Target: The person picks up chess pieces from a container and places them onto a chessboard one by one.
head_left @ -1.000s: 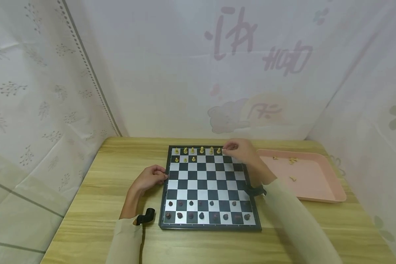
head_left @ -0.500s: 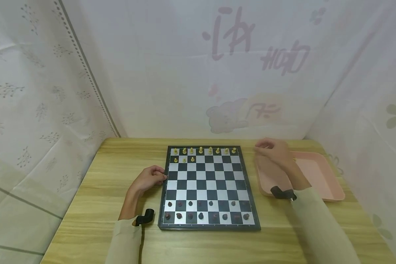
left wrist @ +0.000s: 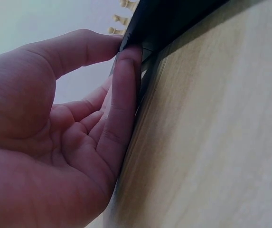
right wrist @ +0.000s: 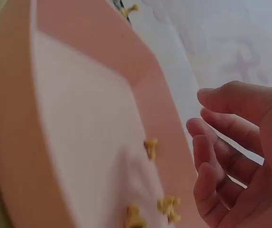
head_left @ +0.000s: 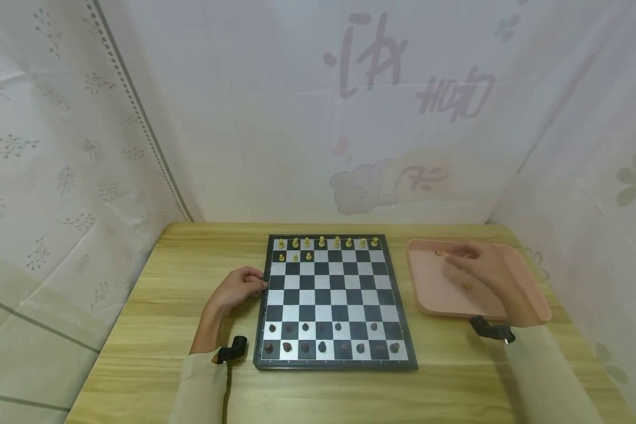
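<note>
My left hand [head_left: 240, 285] pinches the left edge of the chessboard [head_left: 336, 365]; in the left wrist view the thumb [left wrist: 88, 47] lies on its rim and a finger [left wrist: 125, 85] goes under it. Above the pink tray [head_left: 421, 303] hovers my right hand [head_left: 479, 265], blurred, its fingers loosely bent with nothing between them in the right wrist view. Several yellow pawns [right wrist: 151, 148] lie in the tray, some hidden by the hand in the head view. A full back row of yellow chess pieces [head_left: 321, 241] stands on the board, with three yellow pawns [head_left: 308, 256] before it.
Two rows of dark chess pieces [head_left: 322, 347] stand along the board's near side. The wooden table [head_left: 191, 247] carries board and tray, and a patterned cloth [head_left: 275, 118] hangs behind it. Black wrist bands [head_left: 493, 330] sit at both cuffs.
My right hand has let go of a yellow piece at the board's far right corner and moved right, over the tray. The left hand keeps its place at the board's edge.
</note>
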A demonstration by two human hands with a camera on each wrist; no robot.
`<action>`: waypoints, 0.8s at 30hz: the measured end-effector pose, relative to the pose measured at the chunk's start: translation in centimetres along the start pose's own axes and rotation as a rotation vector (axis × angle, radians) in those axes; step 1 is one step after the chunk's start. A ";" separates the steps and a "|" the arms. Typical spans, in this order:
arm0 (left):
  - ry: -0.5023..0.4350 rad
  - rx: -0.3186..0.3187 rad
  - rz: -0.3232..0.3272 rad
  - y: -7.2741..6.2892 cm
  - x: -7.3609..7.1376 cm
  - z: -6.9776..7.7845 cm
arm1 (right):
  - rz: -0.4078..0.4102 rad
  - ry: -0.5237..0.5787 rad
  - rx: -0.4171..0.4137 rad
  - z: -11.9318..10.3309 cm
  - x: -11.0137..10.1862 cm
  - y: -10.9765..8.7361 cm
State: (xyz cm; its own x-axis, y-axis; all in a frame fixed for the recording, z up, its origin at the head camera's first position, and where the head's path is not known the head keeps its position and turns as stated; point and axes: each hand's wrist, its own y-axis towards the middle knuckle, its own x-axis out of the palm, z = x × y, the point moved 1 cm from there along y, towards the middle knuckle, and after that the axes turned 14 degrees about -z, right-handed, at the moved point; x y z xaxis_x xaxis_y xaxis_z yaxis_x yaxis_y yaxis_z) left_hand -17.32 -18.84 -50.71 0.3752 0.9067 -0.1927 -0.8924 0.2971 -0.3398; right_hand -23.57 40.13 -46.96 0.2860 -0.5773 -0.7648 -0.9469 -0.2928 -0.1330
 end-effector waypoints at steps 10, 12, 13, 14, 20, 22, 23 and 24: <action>-0.006 0.012 -0.003 -0.3 0.1 0.2 | 0.048 -0.055 -0.115 3.1 -1.1 -1.7; -0.009 0.015 -0.005 -0.2 0.0 0.1 | 0.055 -0.059 -0.113 3.4 -1.3 -2.0; -0.010 0.017 -0.006 -0.1 0.0 0.1 | 0.048 -0.050 -0.113 3.6 -1.3 -2.1; -0.011 0.019 -0.008 -0.1 0.0 0.1 | 0.035 -0.042 -0.110 3.8 -1.3 -2.2; -0.007 0.027 -0.010 -0.1 0.0 0.0 | -0.092 0.035 0.012 4.6 -1.2 -2.9; -0.004 0.031 -0.011 -0.2 0.0 0.0 | -0.121 0.024 0.049 4.8 -1.2 -3.0; -0.003 0.031 -0.011 -0.2 0.0 0.0 | -0.128 0.010 0.065 4.9 -1.1 -3.1; -0.003 0.033 -0.013 -0.2 0.0 0.0 | -0.137 -0.003 0.078 5.0 -1.1 -3.1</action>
State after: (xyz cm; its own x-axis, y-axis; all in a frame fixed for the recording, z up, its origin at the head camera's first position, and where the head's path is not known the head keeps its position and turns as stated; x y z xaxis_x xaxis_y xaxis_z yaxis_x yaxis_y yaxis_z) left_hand -17.15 -18.86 -50.61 0.3861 0.9035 -0.1859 -0.8953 0.3186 -0.3113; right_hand -21.63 45.45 -48.87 0.4130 -0.5335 -0.7381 -0.9076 -0.3085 -0.2849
